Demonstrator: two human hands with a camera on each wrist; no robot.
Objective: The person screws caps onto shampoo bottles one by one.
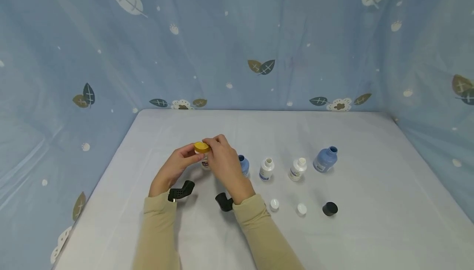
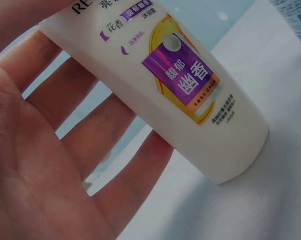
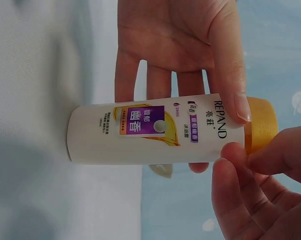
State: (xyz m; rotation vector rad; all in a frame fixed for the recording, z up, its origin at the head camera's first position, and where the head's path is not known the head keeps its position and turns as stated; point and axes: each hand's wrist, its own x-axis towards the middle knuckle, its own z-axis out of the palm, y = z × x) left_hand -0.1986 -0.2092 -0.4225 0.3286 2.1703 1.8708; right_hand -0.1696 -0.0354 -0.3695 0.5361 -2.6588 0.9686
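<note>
A white body wash bottle [image 3: 190,145] with a purple label and a yellow cap [image 3: 263,125] stands upright on the white table in the head view. My left hand [image 1: 173,169] grips its upper part, with the thumb across the front near the cap and the fingers behind. From the other side, my right hand [image 1: 226,164] pinches the yellow cap between thumb and fingers. The cap sits on the bottle. In the left wrist view, the bottle appears tilted and its cap is out of frame.
Right of the hands stand uncapped bottles: a blue one [image 1: 243,164] partly hidden by my right hand, two white ones [image 1: 266,171] and another blue one [image 1: 324,160]. Nearer me lie two white caps [image 1: 274,205] and a black cap [image 1: 330,208]. A blue curtain [image 1: 237,35] borders the table.
</note>
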